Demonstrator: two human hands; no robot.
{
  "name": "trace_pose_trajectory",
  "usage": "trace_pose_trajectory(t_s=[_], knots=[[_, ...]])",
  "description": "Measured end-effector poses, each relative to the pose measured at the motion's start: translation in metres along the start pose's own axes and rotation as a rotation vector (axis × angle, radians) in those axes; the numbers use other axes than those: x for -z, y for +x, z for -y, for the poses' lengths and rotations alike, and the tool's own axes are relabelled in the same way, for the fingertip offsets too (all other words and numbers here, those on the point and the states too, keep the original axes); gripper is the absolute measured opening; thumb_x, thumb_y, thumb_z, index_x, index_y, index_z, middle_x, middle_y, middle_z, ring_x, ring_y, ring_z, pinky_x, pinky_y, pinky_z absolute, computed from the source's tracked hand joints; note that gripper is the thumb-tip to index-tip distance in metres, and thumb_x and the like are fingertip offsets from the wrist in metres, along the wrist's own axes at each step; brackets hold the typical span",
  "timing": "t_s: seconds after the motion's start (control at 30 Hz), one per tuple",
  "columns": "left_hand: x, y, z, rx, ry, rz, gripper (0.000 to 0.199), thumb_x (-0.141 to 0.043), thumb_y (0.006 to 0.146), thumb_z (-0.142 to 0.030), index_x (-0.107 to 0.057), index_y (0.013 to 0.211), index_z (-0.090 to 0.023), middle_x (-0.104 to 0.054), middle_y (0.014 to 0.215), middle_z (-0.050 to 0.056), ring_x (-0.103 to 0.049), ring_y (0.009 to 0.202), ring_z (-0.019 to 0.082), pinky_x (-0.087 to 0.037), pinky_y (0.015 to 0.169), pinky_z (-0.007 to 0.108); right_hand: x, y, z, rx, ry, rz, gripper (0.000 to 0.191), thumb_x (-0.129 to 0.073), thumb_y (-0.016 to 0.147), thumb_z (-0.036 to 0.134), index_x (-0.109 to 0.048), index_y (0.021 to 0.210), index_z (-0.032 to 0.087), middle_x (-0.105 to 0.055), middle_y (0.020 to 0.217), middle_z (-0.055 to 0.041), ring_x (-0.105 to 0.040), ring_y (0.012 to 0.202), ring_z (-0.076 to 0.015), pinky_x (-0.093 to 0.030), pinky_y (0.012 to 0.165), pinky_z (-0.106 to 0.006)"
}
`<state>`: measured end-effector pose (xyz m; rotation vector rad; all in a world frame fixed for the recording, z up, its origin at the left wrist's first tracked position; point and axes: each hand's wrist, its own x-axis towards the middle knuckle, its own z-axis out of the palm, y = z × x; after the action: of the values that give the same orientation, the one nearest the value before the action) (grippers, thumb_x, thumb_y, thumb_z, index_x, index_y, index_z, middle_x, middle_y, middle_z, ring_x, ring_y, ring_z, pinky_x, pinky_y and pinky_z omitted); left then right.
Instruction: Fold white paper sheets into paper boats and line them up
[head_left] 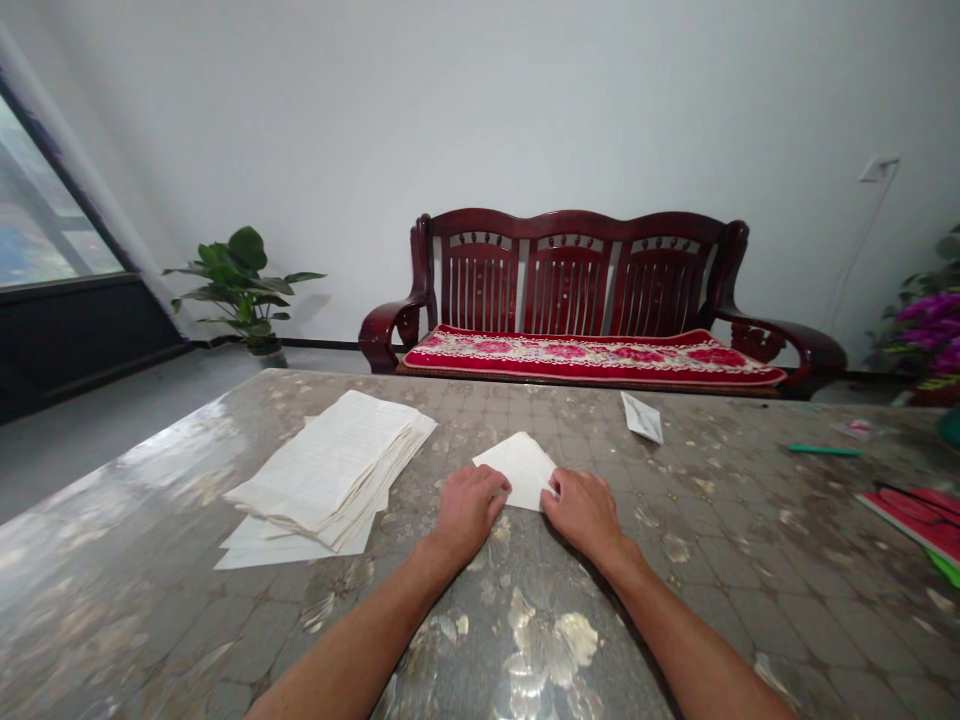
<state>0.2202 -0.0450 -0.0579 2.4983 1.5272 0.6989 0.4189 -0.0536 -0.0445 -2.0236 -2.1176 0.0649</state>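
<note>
Our left hand (469,512) and right hand (583,515) at either side of folded white paper (521,470) — fingers (495,485) curled against its edges, touching; clenched or merely resting, we cannot tell. Paper lies flat on glossy desk (697,560), near stack of typed sheets (330,470), small folded sheet (641,417) farther ahead.

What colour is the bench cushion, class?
The cushion is red with pink flowers, cream-edged; best in the head view.

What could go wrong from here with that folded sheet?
The folded paper is held down only by the left hand and right hand, so it might spring open on release. The glossy table cover could let it slide. The paper stack nearby could get knocked.
</note>
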Motion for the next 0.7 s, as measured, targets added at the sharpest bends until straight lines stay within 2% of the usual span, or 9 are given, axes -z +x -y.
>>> trace_pose_trajectory(t_s=[0.17,0.3,0.47,0.53,0.7], knots=[[-0.003,0.001,0.003,-0.093,-0.027,0.043,0.020,-0.056,0.092,-0.021,-0.074,0.100,-0.027,-0.070,0.101,0.004,-0.060,0.097,0.022,-0.041,0.089,0.036,-0.007,-0.001,-0.008,0.009,-0.021,-0.111,0.018,-0.055,0.088,0.031,-0.063,0.101,0.022,-0.069,0.097,-0.0080,-0.058,0.092,-0.0248,-0.033,0.078,-0.035],[-0.003,-0.002,0.004,-0.147,0.034,0.081,0.026,-0.055,0.091,-0.016,-0.073,0.104,-0.028,-0.068,0.102,0.005,-0.058,0.096,0.022,-0.042,0.086,0.036,-0.008,-0.004,-0.011,0.163,-0.117,-0.186,0.029,-0.050,0.092,0.018,-0.062,0.117,0.025,-0.065,0.104,-0.0102,-0.053,0.096,-0.0251,-0.031,0.079,-0.036],[0.001,-0.007,0.002,-0.207,0.116,0.124,0.032,-0.055,0.089,-0.015,-0.068,0.116,-0.027,-0.064,0.108,0.006,-0.056,0.102,0.024,-0.041,0.091,0.038,-0.002,-0.016,-0.002,0.393,-0.143,-0.085,0.028,-0.046,0.096,0.019,-0.065,0.115,0.029,-0.063,0.104,-0.0083,-0.050,0.098,-0.0236,-0.031,0.079,-0.035],[0.004,-0.008,-0.001,-0.214,0.132,0.133,0.033,-0.053,0.089,-0.015,-0.066,0.118,-0.026,-0.063,0.109,0.006,-0.055,0.102,0.023,-0.041,0.092,0.038,0.002,-0.019,0.003,0.396,-0.171,-0.033,0.029,-0.045,0.097,0.021,-0.063,0.118,0.029,-0.063,0.105,-0.0081,-0.050,0.099,-0.0234,-0.032,0.078,-0.034],[0.012,-0.012,-0.007,-0.218,0.188,0.143,0.029,-0.050,0.093,-0.024,-0.063,0.119,-0.027,-0.061,0.107,0.006,-0.054,0.099,0.022,-0.043,0.090,0.037,0.008,-0.016,0.003,0.298,-0.233,0.035,0.037,-0.043,0.098,0.017,-0.057,0.129,0.030,-0.062,0.112,-0.0089,-0.052,0.102,-0.0241,-0.033,0.079,-0.034]])
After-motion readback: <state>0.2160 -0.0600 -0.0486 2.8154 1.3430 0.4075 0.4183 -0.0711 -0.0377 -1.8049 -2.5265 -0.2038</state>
